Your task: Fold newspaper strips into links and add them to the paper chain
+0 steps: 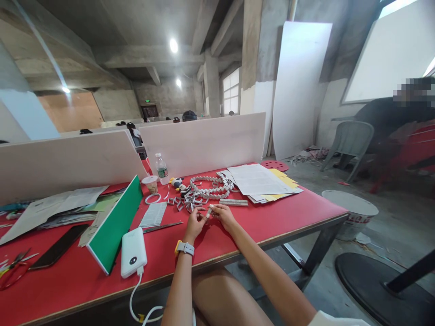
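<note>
My left hand [195,224] and my right hand [222,215] meet over the red table [265,226]. Between their closed fingertips is a small folded paper strip [209,212], whitish and partly covered by the fingers. Just beyond lies a zigzag chain of folded paper [212,195], curled into a loop. Several loose folded paper links [178,203] are scattered to the left of the chain, close to my left hand. A ruler-like strip [234,202] rests beyond my right hand. Left of my hands are scissors [163,227] and a printed paper sheet [153,214].
A white power bank [134,253] with a cable stands by a green divider [117,226]. Further back are a water bottle [161,169], a cup [150,184] and a tape roll [152,198]. Stacked papers [261,181] lie right; a bucket [350,210] is beside the table.
</note>
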### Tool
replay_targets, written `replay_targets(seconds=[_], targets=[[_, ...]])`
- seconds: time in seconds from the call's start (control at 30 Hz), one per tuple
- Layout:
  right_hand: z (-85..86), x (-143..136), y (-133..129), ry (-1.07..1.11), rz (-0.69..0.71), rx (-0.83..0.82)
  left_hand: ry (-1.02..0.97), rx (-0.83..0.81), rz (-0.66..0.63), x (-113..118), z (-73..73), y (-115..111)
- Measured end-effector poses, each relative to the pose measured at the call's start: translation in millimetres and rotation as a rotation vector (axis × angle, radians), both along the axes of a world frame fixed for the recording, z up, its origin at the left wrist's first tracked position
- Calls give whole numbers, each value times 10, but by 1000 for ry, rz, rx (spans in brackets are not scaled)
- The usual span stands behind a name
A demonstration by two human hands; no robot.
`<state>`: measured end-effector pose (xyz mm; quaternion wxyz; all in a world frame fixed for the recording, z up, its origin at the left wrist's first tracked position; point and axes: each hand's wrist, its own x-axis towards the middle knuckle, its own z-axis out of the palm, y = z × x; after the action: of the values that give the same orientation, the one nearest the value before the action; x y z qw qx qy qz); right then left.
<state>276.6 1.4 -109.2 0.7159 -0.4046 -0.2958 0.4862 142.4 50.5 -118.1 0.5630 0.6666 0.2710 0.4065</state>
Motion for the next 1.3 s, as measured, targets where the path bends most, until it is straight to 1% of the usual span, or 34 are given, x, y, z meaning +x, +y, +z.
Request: replay_targets(seconds=[0.23, 0.3, 0.47, 0.6, 0.8, 0.9, 1.03, 1.13, 1.3], targets=[[-1, 7, -8, 18, 9, 7, -19, -81, -196, -26, 78, -67], [-3, 9, -12, 21, 17, 5, -21, -92, -227, -29, 83, -71], [-9, 8, -22, 6, 49, -9, -27, -65, -148, -12, 49, -44], [-18, 4, -19, 4, 31, 0, -22, -47, -121, -6, 44, -34], [-24, 16, -9, 8, -12, 28, -15, -24, 22, -16, 45, -19], [-26, 25, -7, 13, -13, 32, 14, -4, 73, -25, 29, -4], [-34, 33, -5, 17, 5, 27, 39, 62, 145, -41, 23, 16], [-44, 34, -6, 10, 32, 22, 39, 115, 162, -46, 26, 27], [-38, 29, -23, -11, 91, 27, 38, 154, 147, -43, 25, 39]])
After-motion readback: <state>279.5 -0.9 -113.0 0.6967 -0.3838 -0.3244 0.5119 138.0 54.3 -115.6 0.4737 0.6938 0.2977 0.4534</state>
